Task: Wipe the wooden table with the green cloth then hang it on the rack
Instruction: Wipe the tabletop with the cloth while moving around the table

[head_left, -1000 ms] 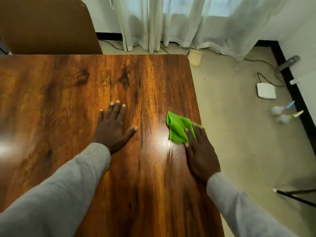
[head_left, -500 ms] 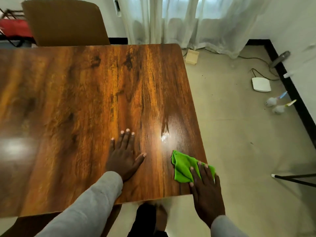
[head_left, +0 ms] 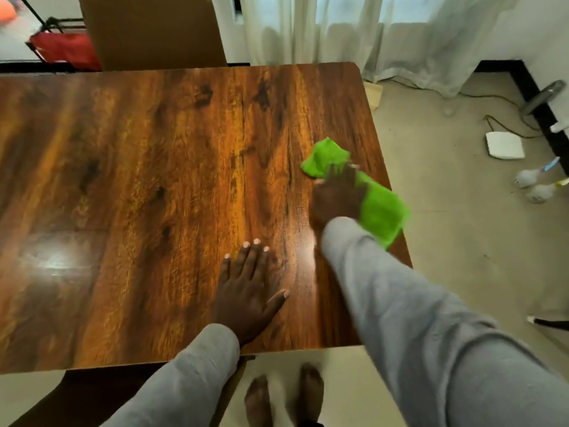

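The green cloth [head_left: 375, 208] lies spread along the right edge of the wooden table [head_left: 138, 186], one corner hanging past the edge. My right hand [head_left: 337, 195] presses down on the cloth's middle, blurred by motion, fingers pointing away from me. My left hand [head_left: 246, 291] rests flat on the bare wood near the front edge, fingers spread, holding nothing. A black rack [head_left: 52, 26] with a red cloth [head_left: 66, 49] on it stands at the far left behind the table.
A brown chair [head_left: 154, 29] stands at the table's far side. White curtains [head_left: 354, 32] hang behind. On the floor to the right lie a white box [head_left: 505, 145], cables, two small dusters [head_left: 537, 184] and a fan base [head_left: 543, 97]. My bare feet [head_left: 283, 396] stand below the front edge.
My right hand has pushed the cloth away from the front corner, further up the table's right edge, and the cloth has spread out. My left hand has stayed flat on the wood.
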